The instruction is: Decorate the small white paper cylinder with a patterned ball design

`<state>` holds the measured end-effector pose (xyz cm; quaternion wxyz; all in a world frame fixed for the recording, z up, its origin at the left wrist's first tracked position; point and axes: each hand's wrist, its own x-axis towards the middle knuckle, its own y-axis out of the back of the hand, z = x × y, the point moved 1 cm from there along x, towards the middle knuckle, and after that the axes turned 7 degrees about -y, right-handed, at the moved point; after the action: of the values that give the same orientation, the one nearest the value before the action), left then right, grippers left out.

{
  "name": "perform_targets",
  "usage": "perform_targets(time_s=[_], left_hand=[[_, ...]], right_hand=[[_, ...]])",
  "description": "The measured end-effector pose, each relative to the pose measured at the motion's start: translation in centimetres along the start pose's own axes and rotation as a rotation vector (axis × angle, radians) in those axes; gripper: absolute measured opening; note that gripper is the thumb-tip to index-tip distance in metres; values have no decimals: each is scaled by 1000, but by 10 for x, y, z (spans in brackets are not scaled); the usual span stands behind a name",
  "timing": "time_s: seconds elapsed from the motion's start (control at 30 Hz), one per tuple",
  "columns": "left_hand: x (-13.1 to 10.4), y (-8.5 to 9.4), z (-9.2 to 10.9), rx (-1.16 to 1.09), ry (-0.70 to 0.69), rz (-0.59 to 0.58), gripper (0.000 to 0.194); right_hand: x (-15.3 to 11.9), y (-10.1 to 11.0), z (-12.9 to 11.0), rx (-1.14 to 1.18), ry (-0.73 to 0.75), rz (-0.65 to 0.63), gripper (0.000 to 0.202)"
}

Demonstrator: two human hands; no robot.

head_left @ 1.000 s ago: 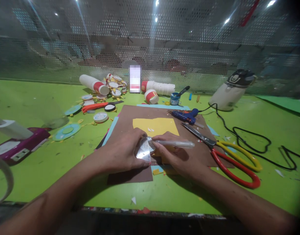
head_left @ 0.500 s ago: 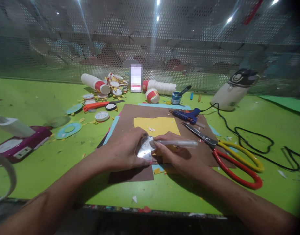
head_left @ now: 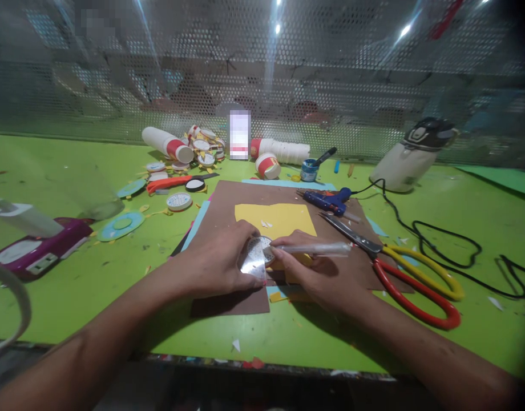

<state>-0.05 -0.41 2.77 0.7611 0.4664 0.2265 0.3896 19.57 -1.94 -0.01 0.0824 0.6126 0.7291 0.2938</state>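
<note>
My left hand is closed around the edge of a round, white, speckled piece, with a shiny silvery surface below it beside my thumb. My right hand pinches a translucent pen-shaped stick. Its greyish tip touches or nearly touches the round piece; the exact contact is hidden. Under both hands lie a yellow sheet with small white scraps and a larger brown sheet. Right of my right hand are large scissors with one yellow and one red handle, blades apart.
A blue glue gun with a black cord lies behind the scissors. Farther back are paper cups, a paint jar, a phone and a bottle. A purple power strip and an orange-handled cutter are leftward.
The camera view has shifted slightly. The stick's free end has swung a little to the right and stretches farther from my right hand; both hands keep their holds.
</note>
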Motion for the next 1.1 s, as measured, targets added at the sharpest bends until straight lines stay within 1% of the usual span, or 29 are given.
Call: perform_targets(time_s=[0.2, 0.4, 0.6, 0.87, 1.1], left_hand=[[2, 1, 2, 5, 16, -38, 55], [1, 0, -1, -19, 1, -24, 55], [1, 0, 1, -3, 10, -2, 55], [1, 0, 0, 7, 3, -21, 55], [1, -3, -2, -7, -13, 11, 53]], right_hand=[[-2, 0, 0, 37, -43, -51, 19], [-3, 1, -2, 11, -26, -37, 16], [-4, -1, 0, 76, -51, -35, 18], [-4, 0, -4, 44, -20, -24, 17], [-5, 2, -8, 21, 14, 6, 16]])
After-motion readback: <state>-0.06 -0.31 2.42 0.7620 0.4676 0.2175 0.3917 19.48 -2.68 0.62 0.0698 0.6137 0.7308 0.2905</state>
